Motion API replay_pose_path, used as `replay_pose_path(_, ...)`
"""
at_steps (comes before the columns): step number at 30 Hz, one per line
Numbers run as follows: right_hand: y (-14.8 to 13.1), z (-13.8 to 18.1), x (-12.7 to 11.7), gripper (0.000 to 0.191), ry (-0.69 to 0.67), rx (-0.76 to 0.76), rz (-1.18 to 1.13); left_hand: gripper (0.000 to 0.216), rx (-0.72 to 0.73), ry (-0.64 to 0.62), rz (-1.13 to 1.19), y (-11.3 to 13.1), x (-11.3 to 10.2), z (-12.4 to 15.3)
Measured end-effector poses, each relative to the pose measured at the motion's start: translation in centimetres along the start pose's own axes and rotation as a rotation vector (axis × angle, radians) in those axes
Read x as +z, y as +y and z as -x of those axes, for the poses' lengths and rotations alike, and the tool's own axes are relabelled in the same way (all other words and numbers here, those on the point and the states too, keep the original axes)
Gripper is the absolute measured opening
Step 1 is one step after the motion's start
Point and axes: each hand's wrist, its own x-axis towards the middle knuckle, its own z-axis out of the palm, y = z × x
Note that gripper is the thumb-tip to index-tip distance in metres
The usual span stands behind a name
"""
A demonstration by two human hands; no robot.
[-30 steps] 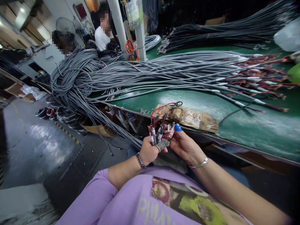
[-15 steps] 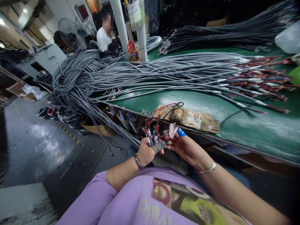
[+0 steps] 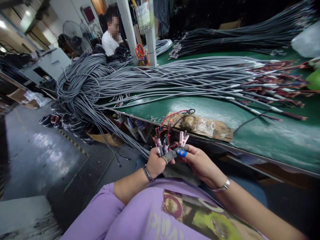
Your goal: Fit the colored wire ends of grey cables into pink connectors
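Observation:
In my left hand [image 3: 158, 163] is a small bunch of grey cables [image 3: 162, 149] with white sleeves, the fingers closed round them. Their stripped ends fan out upward into thin coloured wires [image 3: 160, 131], red, green and black among them. My right hand [image 3: 197, 160] is closed close beside it, the blue-wrapped thumb pressed near a few wires that bend to the right. A pale pink clothespin [image 3: 183, 138] stands up from the right fingers. Grey finger covers show on both hands; what lies beneath the right thumb is hidden.
A green worktable [image 3: 200, 106] carries a long bundle of grey cables [image 3: 160, 78], with black cables [image 3: 235, 38] behind. At its front edge lies a worn wooden board [image 3: 207, 126] with a black lead. Orange-handled scissors [image 3: 140, 51] hang on a post. A person [image 3: 110, 41] sits farther back.
My right hand has turned and its blue-wrapped thumb has come down and left toward the wires. The clothespin now points upright. My left hand stays in place with the cables.

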Motion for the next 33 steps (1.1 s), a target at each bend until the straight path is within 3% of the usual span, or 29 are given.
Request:
replay_pose_path(6,0.1,-0.1,-1.0,0.023,-0.065,0.097,-0.198,0.041,0.037,0.047,0.06,-0.2,0.0,-0.2)
replay_pose_path(11,0.0,-1.8,-2.0,0.035,-0.068,0.158,-0.356,0.04,0.049,0.075,0.079,0.3,0.2,-0.2)
replay_pose_path(14,-0.2,-2.5,-1.4,0.04,-0.055,0.058,-0.254,0.042,0.017,0.089,0.052,0.5,0.7,-0.3)
replay_pose_path(18,0.0,-2.5,-0.6,0.041,0.14,-0.228,0.026,0.039,0.022,0.087,0.066,0.4,1.1,-0.6)
replay_pose_path(20,0.2,-2.4,-0.5,0.043,0.185,-0.287,0.086,0.04,0.019,0.083,0.054,0.4,1.2,-0.7)
replay_pose_path(25,0.1,-3.1,-0.4,0.043,0.014,-0.089,-0.199,0.043,0.023,0.047,0.027,0.8,1.3,-1.0)
replay_pose_path(33,0.2,-3.7,-0.3,0.042,0.034,-0.043,-0.334,0.045,-0.01,0.019,0.01,1.0,1.5,-1.0)
